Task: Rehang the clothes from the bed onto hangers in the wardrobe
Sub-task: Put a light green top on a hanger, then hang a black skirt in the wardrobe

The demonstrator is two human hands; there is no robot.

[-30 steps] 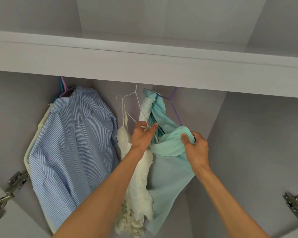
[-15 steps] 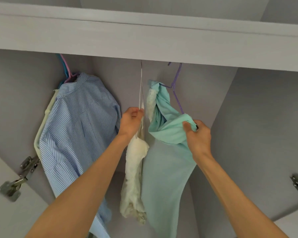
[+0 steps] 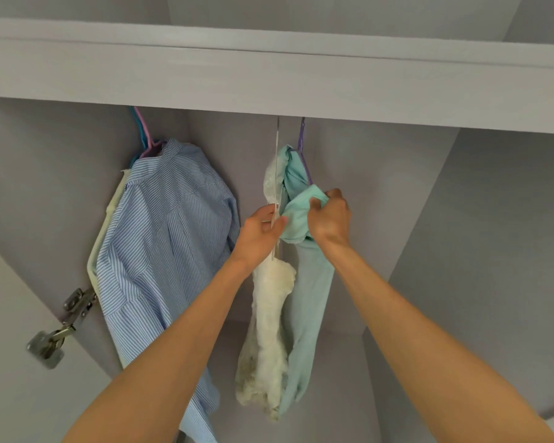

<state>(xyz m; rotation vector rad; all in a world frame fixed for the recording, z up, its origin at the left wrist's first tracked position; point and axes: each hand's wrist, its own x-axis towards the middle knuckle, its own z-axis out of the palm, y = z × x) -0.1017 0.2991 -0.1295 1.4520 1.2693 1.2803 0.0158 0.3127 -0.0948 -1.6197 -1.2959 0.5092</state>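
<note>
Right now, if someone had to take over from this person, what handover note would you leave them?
Left hand pinches the white hanger carrying the cream lace garment. Right hand grips a bunched fold of the mint green garment on the purple hanger.
Done: blue striped shirt hangs at left; cream and mint pieces are up.
Left: the mint garment sits twisted, so straighten it. The bed is out of view, so remaining clothes are unknown.
</note>
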